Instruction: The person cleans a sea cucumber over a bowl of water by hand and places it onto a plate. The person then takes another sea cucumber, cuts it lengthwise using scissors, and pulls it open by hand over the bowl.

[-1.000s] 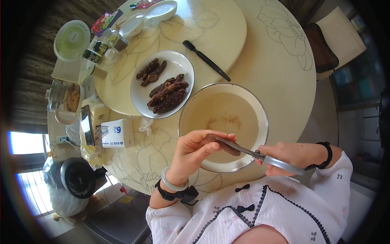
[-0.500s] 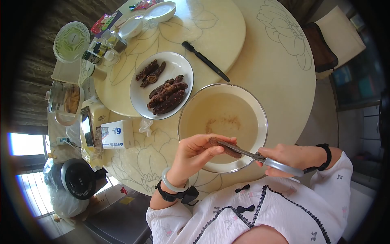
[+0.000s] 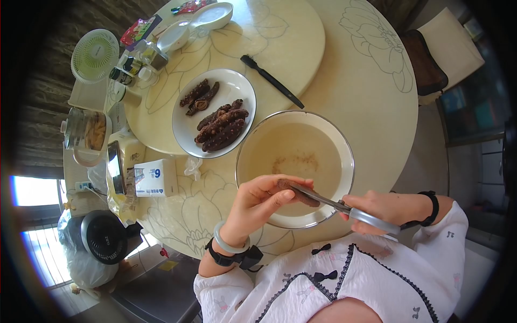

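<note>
At the far left edge of the round table [image 3: 371, 107] stands a small white fan [image 3: 95, 53], and near it a glass jar [image 3: 86, 129] with something yellow inside. A little more to the right, close to the left edge, lies a white box [image 3: 155, 176] with a blue number on its side. Behind it, bottles and small dishes stand in a group at the far left rim.

Next comes a white plate [image 3: 237, 86], on the near edge of the raised inner disc of the table. It carries several dark, bumpy sea cucumbers [image 3: 221, 125]; two lie apart at the far side of the plate, the others touch each other in a pile. A black brush [image 3: 272, 81] lies just beyond the plate, toward the middle of the table.

The left hand [image 3: 258, 202] is closed around one sea cucumber piece [image 3: 299, 195], with the thumb below and the fingers above it. It holds the piece over the near rim of a large metal bowl [image 3: 347, 156], which stands at the near edge of the table and contains cloudy water. The blades of the scissors [image 3: 328, 202] are at the piece; it seems one blade goes inside it, but the view is too small to be sure.

The right hand [image 3: 388, 207] grips the scissors' handles, closed tightly, just beside the near right rim of the bowl. A black band is on this wrist.
</note>
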The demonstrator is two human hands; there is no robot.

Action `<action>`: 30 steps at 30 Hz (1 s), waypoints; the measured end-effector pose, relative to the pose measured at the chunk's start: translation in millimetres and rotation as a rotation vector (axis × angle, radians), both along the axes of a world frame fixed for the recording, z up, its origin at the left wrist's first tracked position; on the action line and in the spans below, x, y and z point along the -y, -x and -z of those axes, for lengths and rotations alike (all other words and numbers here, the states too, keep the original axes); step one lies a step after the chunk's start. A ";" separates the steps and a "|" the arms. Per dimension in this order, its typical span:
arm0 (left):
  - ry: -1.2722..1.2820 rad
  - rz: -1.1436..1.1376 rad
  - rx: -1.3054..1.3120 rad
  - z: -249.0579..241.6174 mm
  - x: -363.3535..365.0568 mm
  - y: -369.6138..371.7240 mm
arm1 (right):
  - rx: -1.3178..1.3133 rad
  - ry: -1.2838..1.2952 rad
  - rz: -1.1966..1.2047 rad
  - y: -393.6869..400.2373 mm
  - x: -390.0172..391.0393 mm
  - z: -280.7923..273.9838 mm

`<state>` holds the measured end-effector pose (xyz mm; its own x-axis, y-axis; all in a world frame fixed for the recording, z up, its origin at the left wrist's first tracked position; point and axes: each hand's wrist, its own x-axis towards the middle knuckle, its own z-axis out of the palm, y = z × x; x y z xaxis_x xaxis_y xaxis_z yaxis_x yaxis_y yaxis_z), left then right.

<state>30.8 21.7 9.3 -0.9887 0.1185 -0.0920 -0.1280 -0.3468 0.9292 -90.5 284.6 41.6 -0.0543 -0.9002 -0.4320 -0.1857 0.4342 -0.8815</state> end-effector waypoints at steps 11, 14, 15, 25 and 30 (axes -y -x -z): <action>0.004 -0.010 0.035 0.2 1.5 0.2 | 0.090 -0.091 -0.082 9.7 -2.7 -9.6; -0.060 0.008 0.023 1.7 0.1 0.1 | 0.088 -0.060 -0.080 9.5 -3.7 -8.3; -0.060 0.009 0.023 1.5 -0.6 0.1 | 0.088 -0.060 -0.080 9.6 -3.5 -8.5; 0.054 0.071 0.013 5.0 -2.4 -2.5 | -0.064 -0.139 -0.099 7.3 0.1 -8.7; 0.220 0.046 -0.002 9.9 -4.4 -4.4 | -0.189 -0.157 -0.100 8.1 5.2 -15.4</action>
